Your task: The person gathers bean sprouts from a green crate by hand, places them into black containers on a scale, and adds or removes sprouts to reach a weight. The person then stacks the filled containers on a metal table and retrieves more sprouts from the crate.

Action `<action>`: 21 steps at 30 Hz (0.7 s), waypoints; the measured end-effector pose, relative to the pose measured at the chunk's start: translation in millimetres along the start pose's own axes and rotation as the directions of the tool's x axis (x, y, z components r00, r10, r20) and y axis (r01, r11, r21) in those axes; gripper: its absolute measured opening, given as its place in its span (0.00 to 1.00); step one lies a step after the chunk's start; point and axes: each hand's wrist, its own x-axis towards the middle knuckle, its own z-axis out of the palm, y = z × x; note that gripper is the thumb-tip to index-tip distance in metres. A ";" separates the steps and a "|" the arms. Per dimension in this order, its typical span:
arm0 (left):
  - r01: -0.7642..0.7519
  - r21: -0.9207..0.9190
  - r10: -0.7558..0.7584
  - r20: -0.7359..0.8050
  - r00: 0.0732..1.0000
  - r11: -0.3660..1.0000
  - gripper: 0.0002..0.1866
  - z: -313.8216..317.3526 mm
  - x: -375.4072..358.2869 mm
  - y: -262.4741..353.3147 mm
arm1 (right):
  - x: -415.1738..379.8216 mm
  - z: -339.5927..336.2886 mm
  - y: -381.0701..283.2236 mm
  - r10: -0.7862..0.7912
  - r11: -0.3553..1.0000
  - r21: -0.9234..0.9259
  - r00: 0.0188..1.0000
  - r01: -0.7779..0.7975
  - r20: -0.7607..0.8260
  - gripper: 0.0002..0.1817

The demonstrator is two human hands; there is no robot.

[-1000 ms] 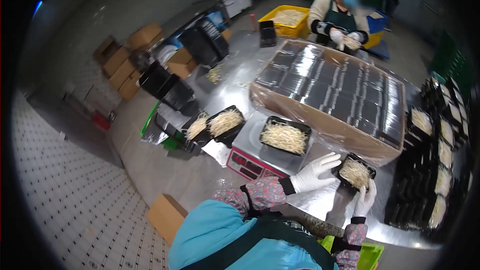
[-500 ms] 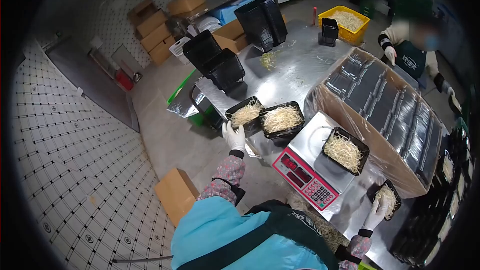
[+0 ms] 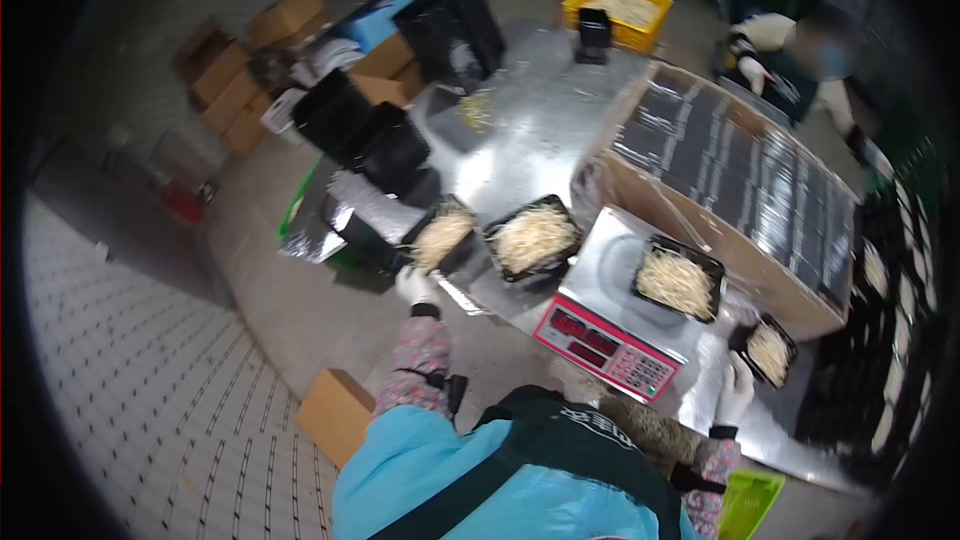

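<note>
My left hand, in a white glove, has its fingers closed at the near edge of a black tray of bean sprouts. A second filled tray sits just right of it. On the white and red scale rests another tray of sprouts. Right of the scale, my gloved right hand is at the near left edge of a smaller-looking black tray of sprouts. Blur softens the fingers of both hands, and the right fingertips are partly hidden at the rim.
A large carton of packed black trays stands behind the scale. Nested black trays are at the left, and more filled trays at the right. A yellow crate of sprouts stands at the back, where a co-worker is.
The view has shifted. The left tray has moved away from its neighbour with my left hand. My right hand has gone from atop the sprouts to the tray's edge, and that tray sits farther back.
</note>
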 end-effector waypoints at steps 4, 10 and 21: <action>0.011 0.118 -0.005 -0.051 0.999 0.993 0.25 4.1 -22.4 50.6 | -11.3 -3.5 8.1 0.038 0.999 -0.007 0.996 -0.038 -0.083 0.15; 0.026 0.190 -0.031 0.019 0.999 0.981 0.25 20.4 -43.0 75.9 | -14.7 12.0 19.8 0.114 0.987 0.126 0.990 -0.103 -0.086 0.14; 0.075 0.198 -0.167 0.505 0.847 0.977 0.14 101.1 -125.0 69.3 | -6.2 12.3 18.8 0.020 0.987 -0.152 0.974 -0.055 -0.227 0.12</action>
